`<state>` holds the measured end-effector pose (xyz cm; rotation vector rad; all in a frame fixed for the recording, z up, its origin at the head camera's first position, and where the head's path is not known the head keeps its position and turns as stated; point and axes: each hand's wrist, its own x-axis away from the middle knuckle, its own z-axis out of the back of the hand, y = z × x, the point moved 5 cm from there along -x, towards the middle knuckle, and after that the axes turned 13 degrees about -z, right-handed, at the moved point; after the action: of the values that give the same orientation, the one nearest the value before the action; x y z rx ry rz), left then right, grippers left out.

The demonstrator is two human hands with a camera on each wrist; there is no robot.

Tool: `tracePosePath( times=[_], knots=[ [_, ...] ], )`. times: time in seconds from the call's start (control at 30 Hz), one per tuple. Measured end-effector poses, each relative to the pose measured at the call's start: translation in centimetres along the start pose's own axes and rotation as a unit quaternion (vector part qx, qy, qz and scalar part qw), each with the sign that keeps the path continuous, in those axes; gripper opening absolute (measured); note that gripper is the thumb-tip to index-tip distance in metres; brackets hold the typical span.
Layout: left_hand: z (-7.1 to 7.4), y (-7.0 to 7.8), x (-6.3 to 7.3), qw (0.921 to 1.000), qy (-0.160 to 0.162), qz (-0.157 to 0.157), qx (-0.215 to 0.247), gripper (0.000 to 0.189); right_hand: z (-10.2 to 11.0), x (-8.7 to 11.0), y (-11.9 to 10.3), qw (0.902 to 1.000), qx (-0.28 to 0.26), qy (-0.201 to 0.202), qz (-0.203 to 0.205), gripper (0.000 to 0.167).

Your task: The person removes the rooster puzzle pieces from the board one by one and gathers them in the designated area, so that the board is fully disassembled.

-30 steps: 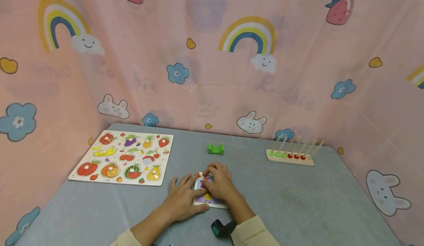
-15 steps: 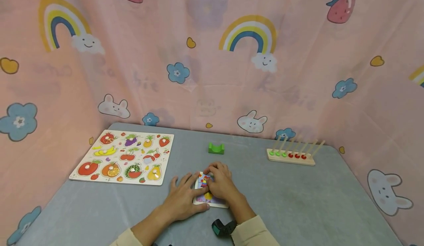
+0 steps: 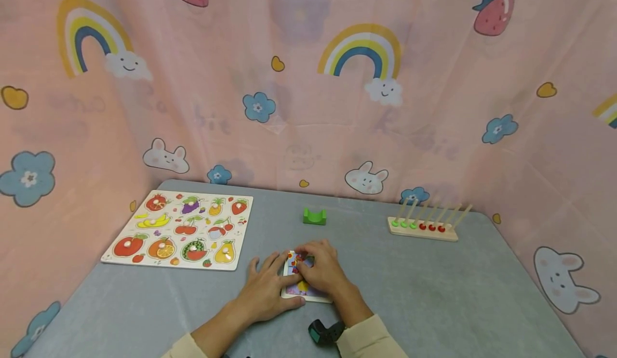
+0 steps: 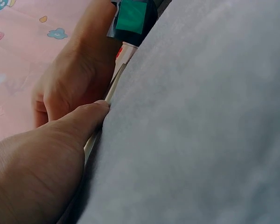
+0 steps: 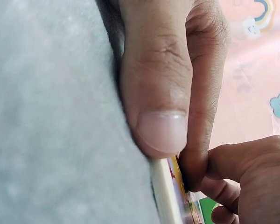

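Observation:
A small picture puzzle board (image 3: 306, 292) with colourful animal pictures on purple lies flat on the table. My left hand (image 3: 265, 288) is spread at its left side. The left thumb (image 4: 91, 114) lies against the board's near edge, pale in the left wrist view, while the index finger stretches across the picture. My right hand (image 3: 324, 267) bends over the upper right part, thumb and fingertips drawn together at a puzzle piece that they largely hide. In the right wrist view, the left thumb covers part of the board's edge (image 5: 165, 186), and the right fingers are curled beyond it.
A fruit knob puzzle (image 3: 180, 229) lies at the left of the table. A green notched block (image 3: 314, 217) stands behind the small board. At the back right is a wooden bead rack (image 3: 422, 230). A black wrist device (image 3: 324, 332) sits by the right sleeve.
The right fingers have shifted slightly over the upper part of the board, and a dark green patch shows more clearly between them. The left hand has stayed in place.

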<state>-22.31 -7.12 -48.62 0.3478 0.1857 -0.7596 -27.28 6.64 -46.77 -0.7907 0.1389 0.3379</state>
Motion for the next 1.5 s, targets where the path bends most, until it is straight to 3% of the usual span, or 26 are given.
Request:
tracePosePath(
  times=[0.13,0.43,0.87,1.17,1.5],
  knots=[
    [0.0,-0.1,0.0,1.0000,0.000,0.002,0.002,0.059,0.0,0.0,0.0,0.9999,-0.009,-0.006,0.004,0.029],
    [-0.1,0.0,-0.1,1.0000,-0.001,-0.006,0.003,0.061,0.8,-0.1,-0.1,0.9980,-0.036,-0.037,-0.036,0.034],
    [-0.3,0.2,-0.1,0.9999,0.003,-0.006,0.015,0.060,5.0,0.0,-0.7,0.9956,-0.087,-0.018,-0.030,0.032],
    [-0.3,0.0,0.1,0.9999,-0.006,0.005,0.014,0.058,7.6,0.6,-0.5,0.9964,-0.085,0.000,-0.008,0.032],
    [-0.1,0.1,0.1,0.9999,-0.001,0.005,0.013,0.058,10.7,1.3,0.8,0.9964,-0.080,0.007,-0.028,0.032]
  ],
)
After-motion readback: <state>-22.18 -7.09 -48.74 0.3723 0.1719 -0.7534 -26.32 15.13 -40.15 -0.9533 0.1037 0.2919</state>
